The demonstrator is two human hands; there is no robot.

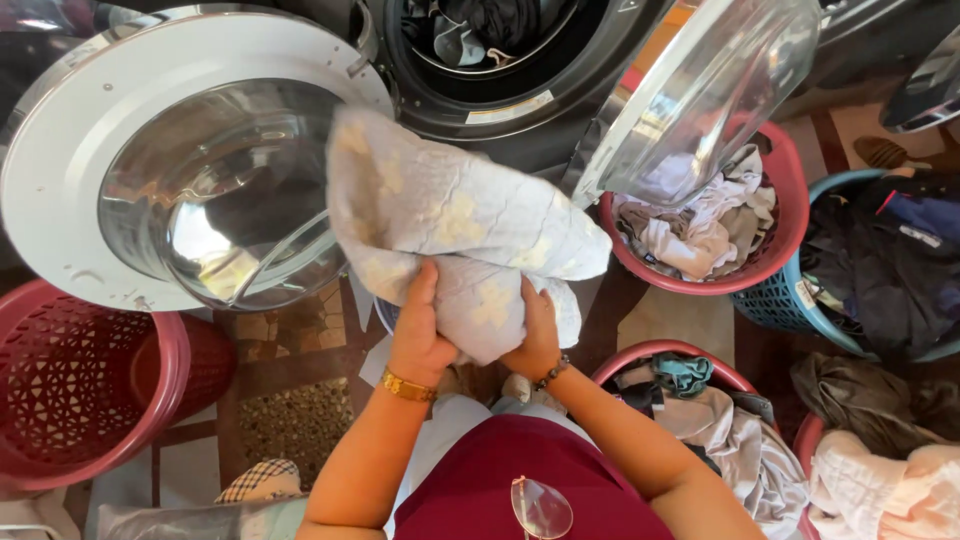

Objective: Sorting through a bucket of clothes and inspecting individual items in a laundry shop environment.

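I hold a bundled pale grey quilted cloth with faint yellow flowers up in front of me with both hands. My left hand, with a gold bracelet at the wrist, grips its lower left edge. My right hand, with a dark bead bracelet, grips its lower right. The bundle hangs just below the open mouth of a dark front-loading washing machine, where dark clothes lie inside the drum.
The machine's round white door stands open at left; a second glass door is at right. An empty red basket sits lower left. Red baskets and a blue basket of clothes crowd the right.
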